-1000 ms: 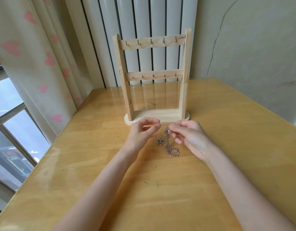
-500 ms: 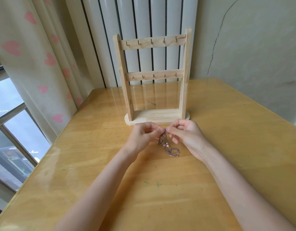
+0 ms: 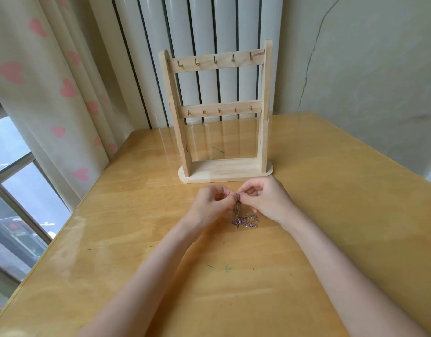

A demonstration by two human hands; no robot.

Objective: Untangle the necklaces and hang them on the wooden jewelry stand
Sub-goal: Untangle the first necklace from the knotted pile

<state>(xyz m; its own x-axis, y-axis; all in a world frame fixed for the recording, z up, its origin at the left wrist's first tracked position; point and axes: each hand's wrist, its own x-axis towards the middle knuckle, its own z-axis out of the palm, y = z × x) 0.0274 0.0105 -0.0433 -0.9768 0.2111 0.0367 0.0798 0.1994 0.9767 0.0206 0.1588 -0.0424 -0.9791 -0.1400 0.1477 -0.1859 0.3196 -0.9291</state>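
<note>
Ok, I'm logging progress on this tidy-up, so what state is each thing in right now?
Necklaces: tangled in one clump, lower part lying on the table, upper part lifted.
Left hand: fingers pinch the top of the clump.
Right hand: fingers pinch the same spot from the other side.
Wooden jewelry stand: upright, nothing on either row of hooks.
Table: bears the stand and the chains.
Curtain: drawn partly aside from the window.

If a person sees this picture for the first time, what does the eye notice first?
First, the tall wooden jewelry stand at the back of the table, all its hooks bare. Just in front of its base, the left hand and right hand meet, pinching a tangle of necklaces whose lower end lies on the table.
</note>
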